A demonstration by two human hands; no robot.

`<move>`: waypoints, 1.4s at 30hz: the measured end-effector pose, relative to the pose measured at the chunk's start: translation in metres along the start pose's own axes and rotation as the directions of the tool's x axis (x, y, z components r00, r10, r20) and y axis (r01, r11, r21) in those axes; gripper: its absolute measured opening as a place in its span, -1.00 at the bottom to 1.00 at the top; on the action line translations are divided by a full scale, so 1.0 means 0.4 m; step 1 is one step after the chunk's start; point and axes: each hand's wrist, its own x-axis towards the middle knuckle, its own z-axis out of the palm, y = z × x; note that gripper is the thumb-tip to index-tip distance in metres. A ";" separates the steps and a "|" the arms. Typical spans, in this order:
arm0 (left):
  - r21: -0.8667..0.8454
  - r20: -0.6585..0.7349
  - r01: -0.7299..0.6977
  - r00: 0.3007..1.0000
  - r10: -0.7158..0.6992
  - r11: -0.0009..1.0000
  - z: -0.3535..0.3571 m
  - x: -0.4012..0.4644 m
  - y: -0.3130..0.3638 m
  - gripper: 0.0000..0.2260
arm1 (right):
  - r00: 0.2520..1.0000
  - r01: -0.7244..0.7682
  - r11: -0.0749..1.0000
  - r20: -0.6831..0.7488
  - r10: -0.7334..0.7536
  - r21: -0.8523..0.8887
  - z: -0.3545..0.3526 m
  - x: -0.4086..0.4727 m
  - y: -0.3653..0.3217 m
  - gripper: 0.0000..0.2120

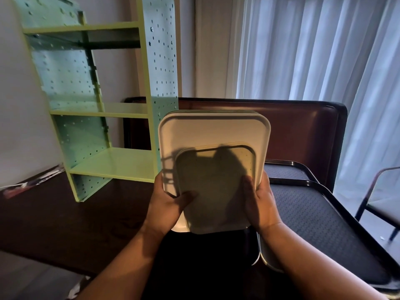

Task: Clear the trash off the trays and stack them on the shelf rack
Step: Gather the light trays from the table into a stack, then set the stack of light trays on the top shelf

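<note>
We hold a stack of cream trays (214, 131) up off the dark table (65, 217), tilted so their far ends rise toward the brown seat back (303, 131). A smaller tray (216, 191) lies on top at the near end, with larger ones beneath it; we count several rims at the far edge. Our left hand (166, 204) clamps the stack's near left edge, thumb pressed on the top tray. Our right hand (259, 204) clamps the near right edge, thumb likewise on top. The green shelf rack (97, 94) stands on the table to the left and farther away, its shelves bare, just beside the stack's far left corner. To the right, two dark trays (313, 213) with raised black rims lie overlapping. A chair (381, 204) stands at the far right by the pale curtains (324, 50).
</note>
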 end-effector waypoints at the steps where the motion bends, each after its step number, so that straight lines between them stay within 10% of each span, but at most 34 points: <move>1: 0.019 0.004 -0.005 1.000 0.005 1.000 0.001 -0.003 0.007 -0.33 | 1.000 0.001 1.000 -0.003 -0.001 -0.020 0.000 0.000 0.001 -0.42; 8: -0.045 0.041 -0.043 0.998 0.045 0.998 0.029 0.030 0.043 -0.36 | 0.999 -0.039 0.990 -0.032 0.044 0.136 0.010 0.039 0.009 -0.78; 16: 0.021 0.151 0.092 0.984 -0.095 0.995 0.168 0.206 0.184 -0.58 | 0.925 -0.379 0.925 -0.004 0.379 -0.021 -0.095 0.284 -0.058 -0.57; 20: 0.191 0.317 0.375 0.851 -0.419 0.907 0.212 0.273 0.348 0.04 | 0.847 -0.514 0.829 0.025 0.532 -0.218 -0.195 0.412 -0.224 -0.64; 28: 0.207 0.509 0.377 0.746 -0.429 0.903 0.269 0.365 0.828 -0.20 | 0.660 -0.717 0.697 0.310 0.684 -0.012 -0.385 0.599 -0.677 -0.67; 31: 0.069 0.562 0.422 0.732 -0.385 0.904 0.288 0.399 1.020 -0.64 | 0.690 -0.691 0.721 0.354 0.632 0.058 -0.421 0.669 -0.840 -0.71; 37: 0.028 0.503 0.348 0.805 -0.314 0.937 0.243 0.538 1.339 -0.76 | 0.778 -0.618 0.774 0.251 0.576 0.138 -0.397 0.789 -1.142 -0.81; 42: 0.030 0.590 0.403 0.732 -0.342 0.915 0.126 0.657 1.408 -0.66 | 0.801 -0.593 0.788 0.218 0.558 0.164 -0.273 0.825 -1.228 -0.86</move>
